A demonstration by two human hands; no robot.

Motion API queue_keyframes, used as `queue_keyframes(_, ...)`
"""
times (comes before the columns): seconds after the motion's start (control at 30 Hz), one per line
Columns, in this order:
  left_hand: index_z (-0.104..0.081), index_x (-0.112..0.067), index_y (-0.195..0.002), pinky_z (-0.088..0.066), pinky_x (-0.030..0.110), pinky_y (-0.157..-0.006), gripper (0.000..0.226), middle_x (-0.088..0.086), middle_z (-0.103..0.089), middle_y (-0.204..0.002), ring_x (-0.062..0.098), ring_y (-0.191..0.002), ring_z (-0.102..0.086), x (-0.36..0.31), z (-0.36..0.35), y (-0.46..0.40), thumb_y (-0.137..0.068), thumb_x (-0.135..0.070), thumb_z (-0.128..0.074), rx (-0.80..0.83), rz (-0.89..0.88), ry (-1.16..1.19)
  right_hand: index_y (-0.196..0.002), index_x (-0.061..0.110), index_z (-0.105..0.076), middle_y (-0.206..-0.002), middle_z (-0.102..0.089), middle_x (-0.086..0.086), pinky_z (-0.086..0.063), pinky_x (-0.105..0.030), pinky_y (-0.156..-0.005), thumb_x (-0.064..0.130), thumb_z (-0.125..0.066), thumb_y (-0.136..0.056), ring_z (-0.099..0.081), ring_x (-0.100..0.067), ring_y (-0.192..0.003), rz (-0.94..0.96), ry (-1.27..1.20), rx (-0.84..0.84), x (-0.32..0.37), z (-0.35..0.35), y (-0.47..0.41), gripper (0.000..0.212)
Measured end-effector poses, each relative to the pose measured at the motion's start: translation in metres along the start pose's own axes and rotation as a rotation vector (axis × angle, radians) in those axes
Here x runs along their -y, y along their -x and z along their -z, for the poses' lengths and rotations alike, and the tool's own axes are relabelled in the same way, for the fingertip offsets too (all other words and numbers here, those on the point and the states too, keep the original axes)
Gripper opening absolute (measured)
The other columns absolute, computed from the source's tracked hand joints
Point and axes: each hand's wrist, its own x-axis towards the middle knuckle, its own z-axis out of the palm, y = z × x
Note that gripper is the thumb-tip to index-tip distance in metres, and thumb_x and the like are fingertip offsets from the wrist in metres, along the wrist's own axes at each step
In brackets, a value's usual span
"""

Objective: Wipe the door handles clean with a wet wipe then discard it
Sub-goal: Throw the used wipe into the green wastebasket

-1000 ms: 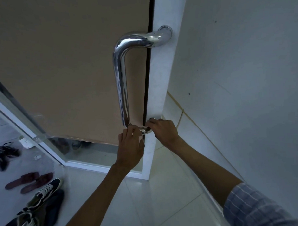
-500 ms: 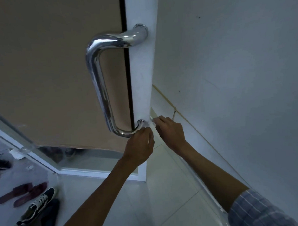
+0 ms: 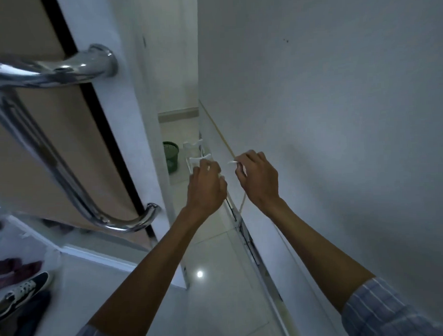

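Both hands raised in the gap between door and wall, apart from each other. Left hand [image 3: 206, 187] curled, fingers bent inward around a small white scrap at the fingertips, most probably part of the wet wipe; not clear how much of it sits inside the palm. Right hand [image 3: 258, 178] also curled, pinching a thin, crumpled white piece of wet wipe [image 3: 232, 162] that sticks out to the left of its fingers. Left of the left hand and apart from it, the door handle [image 3: 52, 158]: a curved tube of polished, shiny metal fixed on the white edge of a smooth brown door [image 3: 45, 118]. Beyond the left hand, further on the glossy tiled floor, a round green basket [image 3: 171, 154] with mesh wall. Right of the right hand, a plain matte white wall [image 3: 339, 113]. Low on the left, dark shoes [image 3: 21, 295] with white laces.
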Motion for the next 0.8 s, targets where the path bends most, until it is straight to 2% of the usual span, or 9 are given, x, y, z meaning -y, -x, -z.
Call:
queue_keyframes(0.2, -0.061, -0.006, -0.115, -0.051, 0.048, -0.089, 0.023, 0.020, -0.057, -0.121, 0.038, -0.105, -0.058, 0.004, -0.005, -0.076, -0.098, -0.022, -0.060, -0.041, 0.086, -0.019, -0.111, 0.015, -0.075, -0.114, -0.066, -0.004, -0.038, -0.024, -0.078, 0.018, -0.066, -0.098, -0.059, -0.020, -0.101, 0.014, -0.102, -0.004, -0.020, -0.019, -0.064, 0.016)
queue_keyframes(0.4, -0.061, -0.005, -0.120, -0.041, 0.038, -0.088, 0.026, 0.020, -0.054, -0.131, 0.039, -0.112, -0.055, 0.020, -0.011, -0.152, -0.100, -0.022, -0.058, -0.115, 0.211, -0.042, -0.109, 0.014, -0.077, -0.113, -0.065, -0.007, -0.043, -0.029, -0.080, 0.017, -0.066, -0.097, -0.059, -0.023, -0.102, 0.029, -0.165, -0.047, -0.025, -0.065, -0.130, 0.017)
queue_keyframes(0.53, -0.062, -0.007, -0.118, -0.042, 0.041, -0.090, 0.025, 0.018, -0.056, -0.129, 0.040, -0.113, -0.056, 0.043, -0.030, -0.211, -0.099, -0.022, -0.056, -0.155, 0.282, -0.022, -0.107, 0.014, -0.077, -0.112, -0.065, -0.007, -0.050, -0.037, -0.082, 0.019, -0.065, -0.096, -0.060, -0.025, -0.101, 0.060, -0.207, -0.051, -0.033, -0.115, -0.182, 0.017)
queue_keyframes(0.8, -0.064, -0.014, -0.125, -0.045, 0.043, -0.100, 0.031, 0.012, -0.058, -0.133, 0.036, -0.117, -0.058, 0.117, -0.050, -0.298, -0.096, -0.026, -0.060, -0.158, 0.457, -0.047, -0.107, 0.012, -0.077, -0.106, -0.065, -0.009, -0.051, -0.040, -0.080, 0.016, -0.066, -0.094, -0.060, -0.027, -0.097, 0.054, -0.216, 0.047, -0.052, -0.215, -0.287, 0.017)
